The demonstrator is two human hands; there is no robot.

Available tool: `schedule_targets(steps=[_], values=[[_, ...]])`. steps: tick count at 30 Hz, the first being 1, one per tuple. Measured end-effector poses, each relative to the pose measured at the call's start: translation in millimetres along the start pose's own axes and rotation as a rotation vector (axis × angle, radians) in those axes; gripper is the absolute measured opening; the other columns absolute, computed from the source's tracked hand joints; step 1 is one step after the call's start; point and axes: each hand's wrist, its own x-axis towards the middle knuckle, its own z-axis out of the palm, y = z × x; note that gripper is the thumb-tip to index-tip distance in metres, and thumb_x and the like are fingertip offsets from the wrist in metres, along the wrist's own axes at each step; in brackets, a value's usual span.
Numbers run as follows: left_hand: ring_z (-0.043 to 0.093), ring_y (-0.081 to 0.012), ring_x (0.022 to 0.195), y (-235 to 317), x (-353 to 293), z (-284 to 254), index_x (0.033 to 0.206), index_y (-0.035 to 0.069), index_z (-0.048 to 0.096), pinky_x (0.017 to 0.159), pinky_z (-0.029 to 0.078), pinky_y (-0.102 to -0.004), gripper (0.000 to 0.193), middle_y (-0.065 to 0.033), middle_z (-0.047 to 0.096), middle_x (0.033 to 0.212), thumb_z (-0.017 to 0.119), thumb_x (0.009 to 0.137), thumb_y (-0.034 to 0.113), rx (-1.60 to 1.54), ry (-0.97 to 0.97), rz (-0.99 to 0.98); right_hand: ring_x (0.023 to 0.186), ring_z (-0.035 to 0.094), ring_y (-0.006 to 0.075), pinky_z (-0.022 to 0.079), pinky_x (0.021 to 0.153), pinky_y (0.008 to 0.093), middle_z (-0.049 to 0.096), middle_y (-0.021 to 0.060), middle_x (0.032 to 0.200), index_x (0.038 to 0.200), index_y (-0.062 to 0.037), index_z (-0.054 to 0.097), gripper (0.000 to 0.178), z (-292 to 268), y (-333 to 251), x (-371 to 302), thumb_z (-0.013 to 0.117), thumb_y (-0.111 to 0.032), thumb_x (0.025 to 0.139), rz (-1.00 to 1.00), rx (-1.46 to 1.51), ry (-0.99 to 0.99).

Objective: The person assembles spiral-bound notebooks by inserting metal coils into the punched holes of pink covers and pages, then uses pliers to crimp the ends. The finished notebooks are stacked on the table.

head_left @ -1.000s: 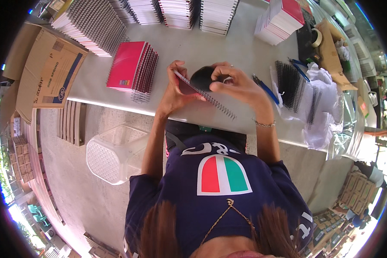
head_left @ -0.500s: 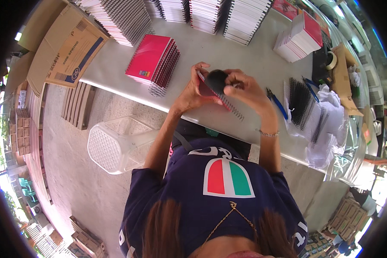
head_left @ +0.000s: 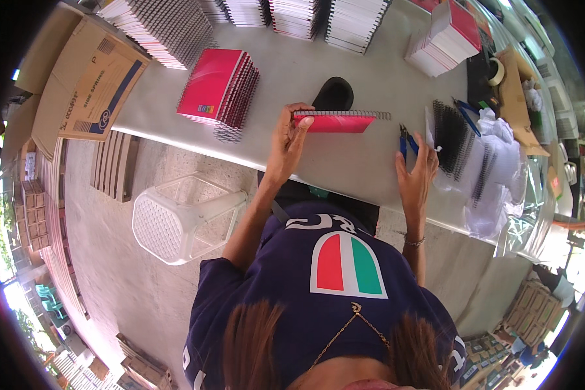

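At the table (head_left: 351,162), left hand (head_left: 289,142) grips red spiral notebook (head_left: 339,123); right hand (head_left: 419,172) at blue pliers (head_left: 403,147), can't tell if grasped.

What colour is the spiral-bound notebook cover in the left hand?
The notebook cover is pinkish red; head view.

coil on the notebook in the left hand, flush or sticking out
Sticking out: the coil end runs past the right edge of the red notebook held in the left hand.
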Motion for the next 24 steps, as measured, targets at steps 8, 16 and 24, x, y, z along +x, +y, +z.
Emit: schedule_targets(steps=[8, 16, 24], values=[[0.055, -0.0086, 0.095, 5.1, 5.6, -8.2, 0.120, -0.001, 0.060, 0.084, 0.044, -0.0220, 0.025, -0.0043, 0.063, 0.113, 0.063, 0.097, 0.009, 0.021, -0.093, 0.068, 0.108, 0.058, 0.0322, 0.051, 0.086, 0.0403, 0.057, 0.0155, 0.118, 0.128, -0.0063, 0.057, 0.054, -11.4, -91.3, -4.2, 0.075, -0.008, 0.077, -0.198, 0.662, -0.123], [0.062, -0.0142, 0.107, 7.7, 6.3, -11.4, 0.120, 0.000, 0.064, 0.096, 0.049, -0.0300, 0.025, -0.0093, 0.066, 0.119, 0.059, 0.095, 0.003, 0.016, -0.119, 0.087, 0.100, 0.061, 0.0320, 0.052, 0.084, 0.0422, 0.058, 0.0144, 0.114, 0.130, -0.0103, 0.057, 0.057, 22.5, -117.5, -6.6, 0.077, -0.019, 0.077, -0.376, 0.532, -0.123], [0.066, -0.0201, 0.109, 16.3, 1.5, -10.9, 0.119, 0.000, 0.065, 0.097, 0.052, -0.0320, 0.041, -0.0109, 0.068, 0.117, 0.046, 0.086, -0.016, 0.120, -0.110, 0.151, 0.098, 0.064, 0.0331, 0.054, 0.080, 0.0400, 0.059, 0.0155, 0.114, 0.128, -0.0101, 0.058, 0.055, 31.9, -120.3, -12.7, 0.077, -0.012, 0.076, -0.356, 0.556, -0.099]])
